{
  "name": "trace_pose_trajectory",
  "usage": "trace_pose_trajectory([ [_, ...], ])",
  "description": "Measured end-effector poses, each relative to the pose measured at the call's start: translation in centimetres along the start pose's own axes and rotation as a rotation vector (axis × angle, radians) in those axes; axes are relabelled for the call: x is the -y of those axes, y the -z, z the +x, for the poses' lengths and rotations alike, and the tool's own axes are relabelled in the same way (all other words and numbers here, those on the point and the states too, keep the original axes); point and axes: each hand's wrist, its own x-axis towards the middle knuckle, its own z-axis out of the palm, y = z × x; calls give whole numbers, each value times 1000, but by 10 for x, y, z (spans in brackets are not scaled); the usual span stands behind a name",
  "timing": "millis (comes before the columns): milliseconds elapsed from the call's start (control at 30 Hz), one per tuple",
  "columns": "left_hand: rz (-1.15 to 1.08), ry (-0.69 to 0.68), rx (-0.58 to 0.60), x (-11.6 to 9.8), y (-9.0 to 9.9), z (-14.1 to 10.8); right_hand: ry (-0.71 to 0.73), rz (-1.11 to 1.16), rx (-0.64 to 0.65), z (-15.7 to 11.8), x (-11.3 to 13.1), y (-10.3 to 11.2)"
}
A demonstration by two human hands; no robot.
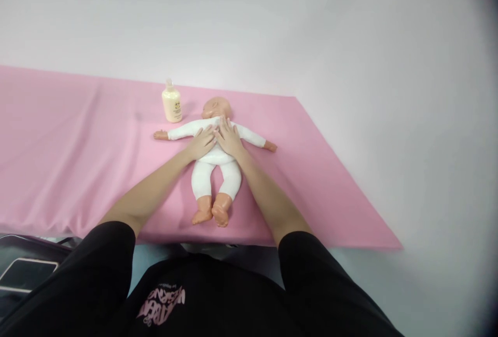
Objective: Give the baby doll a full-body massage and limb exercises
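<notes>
The largest thing before you is the table, covered with a smooth pink cloth that has some folds at the left side. Your black shirt, with a pink print on its front, fills the lower part of the view. The doll, in a white suit, lies on its back on the table, its feet toward you, its arms spread to both sides and its head turned to the left. Your left hand and your right hand both lie flat on its chest, with fingers extended and fingertips close together; how strongly they press, I cannot tell. A pale yellow bottle stands upright beyond the doll's arm, on the left.
</notes>
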Motion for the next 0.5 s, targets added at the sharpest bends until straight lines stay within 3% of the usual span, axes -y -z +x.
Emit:
trace_pose_trajectory([
  [167,26,183,-143,17,-4,2,-159,80,-7,1,-36,-4],
  [333,131,396,-225,38,9,-8,-269,-16,-91,-7,-78,-1],
  [500,187,535,-310,56,21,-16,-295,-83,-138,-11,-84,7],
])
